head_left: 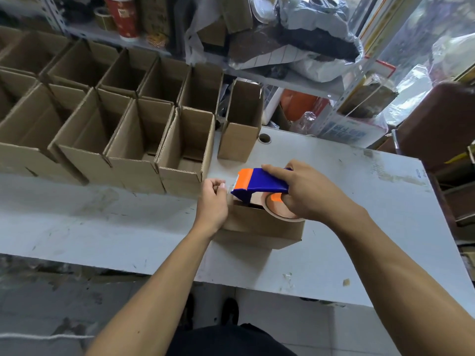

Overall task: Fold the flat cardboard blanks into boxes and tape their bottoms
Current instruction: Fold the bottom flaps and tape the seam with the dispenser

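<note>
- A packing or stockroom workspace is indicated by rows of open brown cardboard boxes [108,106] massed on a scuffed white worktable [359,201].
- Grey slotted-metal shelving [341,98] crammed with plastic-wrapped bundles [308,34] is seen behind.

We see even, soft daylight; faint shadows under arms on table [102,222]. Wide-angle bending at edges. Glare on plastic sheeting [421,73] upper right; slight overall softness.
</note>
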